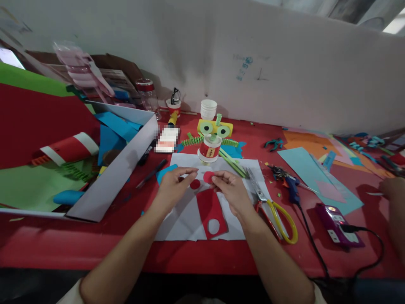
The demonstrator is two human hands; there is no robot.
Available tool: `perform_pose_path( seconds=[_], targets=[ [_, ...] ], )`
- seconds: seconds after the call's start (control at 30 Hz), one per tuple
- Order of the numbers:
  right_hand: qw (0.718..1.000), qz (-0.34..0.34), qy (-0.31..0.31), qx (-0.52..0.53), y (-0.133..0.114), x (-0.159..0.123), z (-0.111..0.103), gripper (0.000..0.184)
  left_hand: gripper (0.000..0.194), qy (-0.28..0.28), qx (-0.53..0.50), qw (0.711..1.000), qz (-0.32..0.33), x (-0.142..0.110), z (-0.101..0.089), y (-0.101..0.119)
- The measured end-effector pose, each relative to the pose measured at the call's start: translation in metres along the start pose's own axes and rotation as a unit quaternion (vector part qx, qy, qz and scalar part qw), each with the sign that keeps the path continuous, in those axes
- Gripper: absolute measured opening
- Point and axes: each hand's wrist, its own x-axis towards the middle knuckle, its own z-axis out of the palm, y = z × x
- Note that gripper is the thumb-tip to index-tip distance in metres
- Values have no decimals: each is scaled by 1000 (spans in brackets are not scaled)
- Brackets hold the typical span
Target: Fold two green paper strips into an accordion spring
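Note:
My right hand [230,190] pinches a small red paper circle [208,177] by its edge. Close to it, my left hand [173,185] has its thumb and fingers apart and holds nothing I can see. A darker red circle [195,184] appears just below the left thumb, over the white paper [180,219]. Between my forearms lies a red paper strip [207,207] with a round hole cut in it. Beyond my hands stands a paper-cup figure [210,150] with yellow-green eyes and folded green arms. Scissors [261,194] with red and yellow handles lie beside my right hand.
At left, a white box [117,169] holds coloured paper and another cup figure. To the right are a blue glue gun [292,188], a corded purple power unit [338,226] and light-blue paper sheets [300,164]. Another person's hand [392,190] shows at the right edge.

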Motion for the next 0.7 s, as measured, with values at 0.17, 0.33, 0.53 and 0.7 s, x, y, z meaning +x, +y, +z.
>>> perform_pose_path(
  seconds=[0.17,0.33,0.53,0.7],
  targets=[
    [999,-34,-26,-34,7,2,1,14,25,-88,-71,992,-48,-1,6,-2],
    [964,-128,8,-232,4,-14,-2,18,18,-84,-122,988,-37,1,5,-4],
    [821,-152,230,-500,-25,-31,-79,27,19,-84,-108,990,-27,2,2,-6],
    [660,80,337,-666,-37,-25,-160,39,16,-78,-106,991,-22,0,2,-5]
  ],
)
